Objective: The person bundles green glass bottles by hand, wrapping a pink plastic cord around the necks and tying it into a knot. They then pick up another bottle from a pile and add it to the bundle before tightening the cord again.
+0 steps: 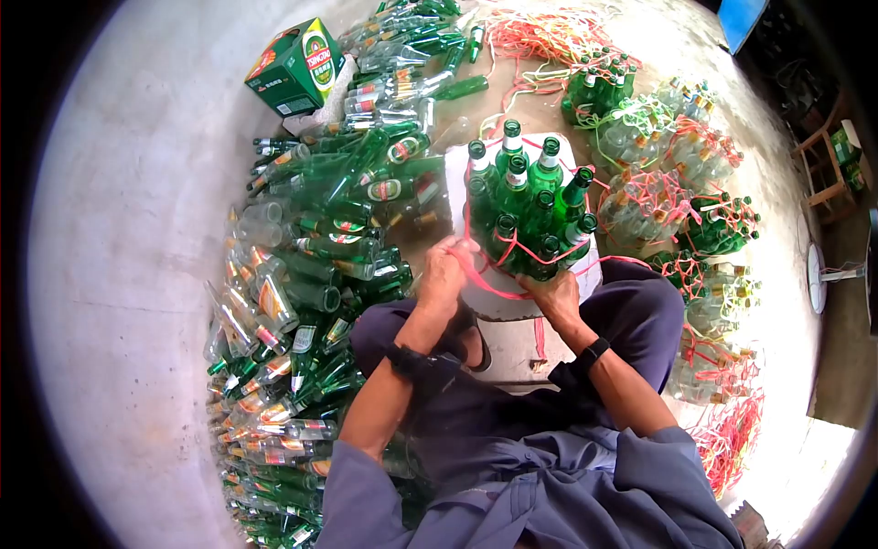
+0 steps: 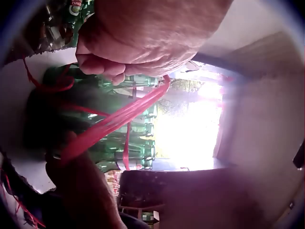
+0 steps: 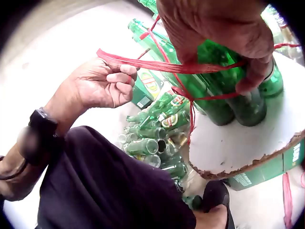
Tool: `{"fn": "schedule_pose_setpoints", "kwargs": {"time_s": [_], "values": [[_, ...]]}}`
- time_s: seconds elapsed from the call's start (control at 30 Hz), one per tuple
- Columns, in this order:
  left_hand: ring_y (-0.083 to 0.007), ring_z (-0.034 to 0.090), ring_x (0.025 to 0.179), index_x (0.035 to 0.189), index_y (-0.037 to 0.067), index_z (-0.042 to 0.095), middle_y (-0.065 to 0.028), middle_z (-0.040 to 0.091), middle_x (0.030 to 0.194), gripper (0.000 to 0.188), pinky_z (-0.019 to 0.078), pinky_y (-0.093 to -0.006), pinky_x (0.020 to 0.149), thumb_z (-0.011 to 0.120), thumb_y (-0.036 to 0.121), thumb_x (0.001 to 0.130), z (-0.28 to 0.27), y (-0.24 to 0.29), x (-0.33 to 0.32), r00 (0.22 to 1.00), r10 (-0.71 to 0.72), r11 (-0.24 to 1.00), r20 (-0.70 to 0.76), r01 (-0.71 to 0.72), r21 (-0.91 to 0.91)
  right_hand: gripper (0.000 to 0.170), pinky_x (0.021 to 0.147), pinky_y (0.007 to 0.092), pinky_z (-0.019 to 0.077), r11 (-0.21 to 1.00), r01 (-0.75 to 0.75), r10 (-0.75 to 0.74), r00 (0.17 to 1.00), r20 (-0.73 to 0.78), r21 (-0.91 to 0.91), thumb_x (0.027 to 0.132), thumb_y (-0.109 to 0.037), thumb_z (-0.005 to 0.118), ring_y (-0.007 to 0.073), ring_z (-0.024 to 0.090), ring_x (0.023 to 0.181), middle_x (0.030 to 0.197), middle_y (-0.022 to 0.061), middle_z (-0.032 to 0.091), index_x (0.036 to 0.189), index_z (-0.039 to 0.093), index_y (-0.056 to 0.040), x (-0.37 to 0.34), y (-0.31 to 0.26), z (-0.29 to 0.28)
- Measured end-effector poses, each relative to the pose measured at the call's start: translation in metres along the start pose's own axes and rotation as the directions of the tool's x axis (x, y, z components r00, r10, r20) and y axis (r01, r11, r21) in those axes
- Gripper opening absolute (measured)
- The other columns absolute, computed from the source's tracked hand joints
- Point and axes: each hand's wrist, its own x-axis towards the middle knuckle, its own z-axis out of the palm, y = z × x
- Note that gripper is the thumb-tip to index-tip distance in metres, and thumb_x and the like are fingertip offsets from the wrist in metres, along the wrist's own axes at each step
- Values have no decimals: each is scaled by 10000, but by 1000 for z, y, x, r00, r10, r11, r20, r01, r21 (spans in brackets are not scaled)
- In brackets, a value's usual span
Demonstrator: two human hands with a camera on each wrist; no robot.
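A cluster of green glass bottles [image 1: 540,197] stands upright on a white-topped stool [image 1: 494,306], with red plastic twine [image 1: 494,288] wound around it. At the cluster's near left side, my left hand [image 1: 445,274] grips the twine in curled fingers; in the right wrist view, a flat band stretches from that hand [image 3: 105,83] across to the bottles. Low on the near side of the cluster, my right hand [image 1: 553,295] holds the twine against the glass. Its fingertips [image 3: 245,86] lie at a lower red strand in the right wrist view.
Loose bottles [image 1: 347,238] are heaped along the left side, with a green beer carton [image 1: 297,69] behind. On the right stand several tied bottle bundles [image 1: 645,206]. Piles of red twine lie at the back [image 1: 549,35] and lower right [image 1: 729,444].
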Motion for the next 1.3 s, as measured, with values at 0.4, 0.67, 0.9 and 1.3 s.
{"fn": "schedule_pose_setpoints", "kwargs": {"time_s": [0.4, 0.67, 0.9, 1.3], "values": [[-55, 416, 539, 949, 3, 649, 17, 530, 663, 238, 315, -240, 473, 518, 193, 1006, 21, -12, -15, 943, 324, 905, 80, -333, 263, 565, 729, 500, 535, 994, -44, 36, 997, -74, -104, 690, -495, 788, 433, 710, 824, 814, 293, 701, 806, 737, 56, 3, -2, 5], [-121, 523, 469, 951, 20, 642, -54, 625, 647, 193, 410, -296, 458, 502, 151, 981, 42, 5, -74, 994, 108, 951, 26, -111, 289, 456, 600, 412, 536, 996, 41, -30, 988, 150, -74, 822, -407, 671, 301, 703, 609, 605, 174, 667, 741, 693, 41, -10, -4, -24], [-161, 626, 565, 1025, -17, 628, -96, 663, 723, 185, 483, -305, 558, 506, 80, 925, 39, 6, -104, 989, 105, 910, 102, -137, 391, 292, 560, 428, 496, 799, 492, -496, 864, 85, -346, 907, -238, 641, 380, 651, 599, 619, 247, 596, 818, 675, 38, -52, -32, -54], [-392, 664, 720, 1077, 1, 572, -195, 641, 796, 194, 525, -449, 658, 546, -2, 885, 41, -38, -125, 945, 224, 748, 238, -323, 580, 264, 645, 496, 503, 754, 626, -566, 773, 286, -198, 863, -209, 696, 441, 651, 721, 721, 253, 645, 940, 632, 36, -49, -88, -32]]}}
